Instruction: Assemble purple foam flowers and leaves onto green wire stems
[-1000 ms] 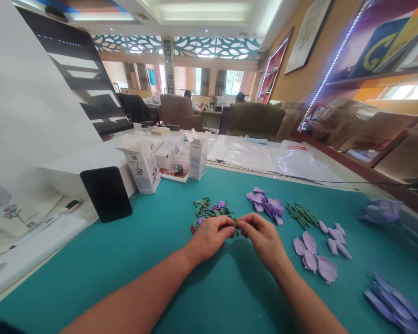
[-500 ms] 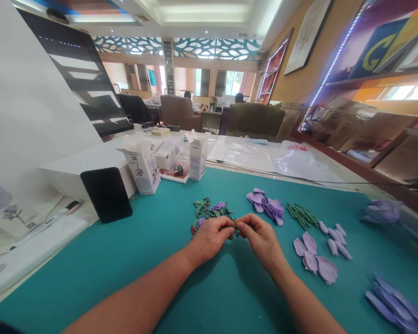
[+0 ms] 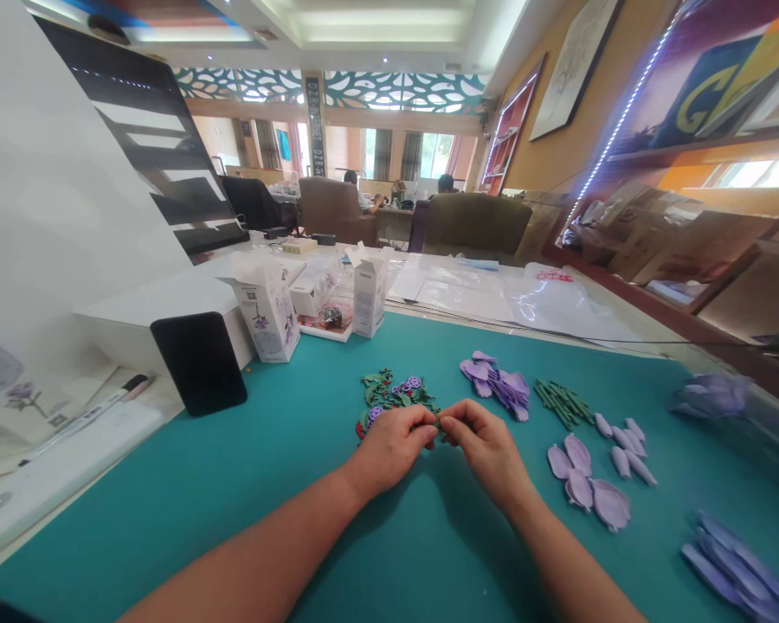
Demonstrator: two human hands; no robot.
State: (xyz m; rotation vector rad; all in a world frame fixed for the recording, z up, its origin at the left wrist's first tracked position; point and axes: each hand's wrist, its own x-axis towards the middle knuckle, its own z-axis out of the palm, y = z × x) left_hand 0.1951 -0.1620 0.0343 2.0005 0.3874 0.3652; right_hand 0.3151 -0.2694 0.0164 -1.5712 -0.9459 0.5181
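Purple petals (image 3: 497, 385) are piled nearby; a tiny green piece (image 3: 439, 420) is pinched by left hand (image 3: 393, 443) and right hand (image 3: 485, 443) fingertips. Leafy parts (image 3: 399, 395) are heaped alongside.

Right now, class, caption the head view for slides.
Left hand and right hand, fingertips close together, by green pieces and purple petals on a teal mat.

Left grip (image 3: 393, 439) and right grip (image 3: 486, 443) mostly hide the piece (image 3: 439, 421) — shape unclear.
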